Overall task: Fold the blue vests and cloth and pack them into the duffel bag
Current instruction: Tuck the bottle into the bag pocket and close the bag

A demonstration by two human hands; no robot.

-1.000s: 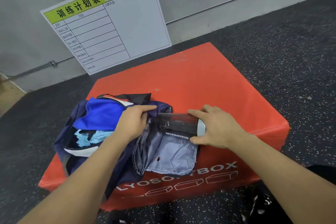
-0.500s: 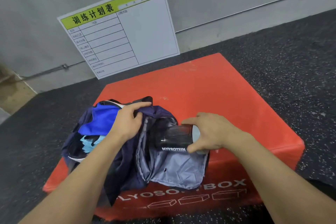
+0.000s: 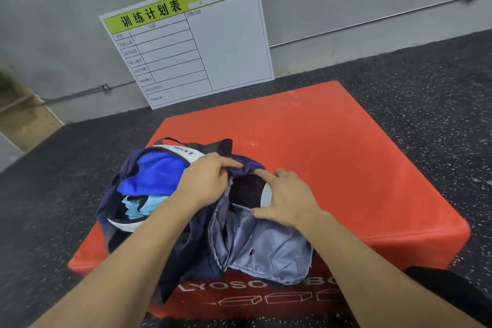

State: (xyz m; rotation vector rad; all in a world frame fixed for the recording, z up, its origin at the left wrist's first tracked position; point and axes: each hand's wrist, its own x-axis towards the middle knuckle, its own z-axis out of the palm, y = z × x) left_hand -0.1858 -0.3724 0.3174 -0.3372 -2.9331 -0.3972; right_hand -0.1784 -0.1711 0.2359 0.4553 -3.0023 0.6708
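A navy duffel bag [image 3: 186, 253] lies open on the red box [image 3: 332, 157], its grey side pocket [image 3: 266, 250] spread toward me. Inside the main compartment sit a bright blue vest [image 3: 157, 173] and a light blue cloth [image 3: 143, 205]. My left hand [image 3: 205, 181] pinches the navy edge of the pocket opening and holds it up. My right hand [image 3: 287, 197] is curled round the white end of a dark shaker bottle [image 3: 246, 192], most of which lies inside the pocket mouth.
A white training-plan board [image 3: 191, 40] with a green header leans against the grey wall behind the box. Dark speckled rubber floor [image 3: 426, 82] surrounds the box. The box's right half is bare red surface.
My right hand has pushed the shaker bottle leftward, deeper into the side pocket. My left hand has kept its hold on the pocket edge. The camera has tilted, shifting the scene lower.
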